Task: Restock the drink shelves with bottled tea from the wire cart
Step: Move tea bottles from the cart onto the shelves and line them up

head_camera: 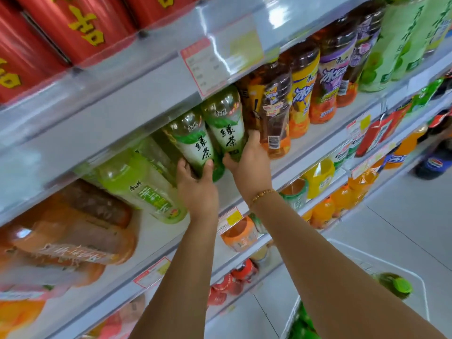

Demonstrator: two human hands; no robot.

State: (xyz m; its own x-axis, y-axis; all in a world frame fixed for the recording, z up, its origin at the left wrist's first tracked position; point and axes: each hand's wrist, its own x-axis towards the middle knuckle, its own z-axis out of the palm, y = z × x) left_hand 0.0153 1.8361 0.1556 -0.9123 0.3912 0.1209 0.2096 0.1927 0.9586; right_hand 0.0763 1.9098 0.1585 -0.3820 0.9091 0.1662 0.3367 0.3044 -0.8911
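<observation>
Reached up with both bare arms, nearly straight and side by side, toward the drink shelf [305, 152]. Wrapped the left hand [198, 189] round the lower end of the first green tea bottle [193, 140], thumb on its right side and fingers on its left. Wrapped the right hand [249, 165] in the same way round the bottom of the second green tea bottle [226, 118], thumb toward the first one and fingers pushed in between this bottle and a brown tea bottle [271, 113] just beside it. Wore a bead bracelet [263, 194] on the right wrist. Held the hands near each other but apart, each clamped on its own bottle. Found both bottles side by side at the front of the shelf, their caps hidden behind the upper shelf lip [122, 94] and its price tag [205, 64]; could not tell whether their bottoms stood fully on the board. Noted a pale green bottle [146, 192] to the left of the left hand and more brown, yellow and purple labelled bottles in a row to the right. Noted red cans [80, 28] on the shelf above and orange bottles [322, 211] on the shelf below. Saw the wire cart [420, 280] low at the right, under the right forearm, with a green-capped bottle [396, 286] inside it, well apart from the hands.
</observation>
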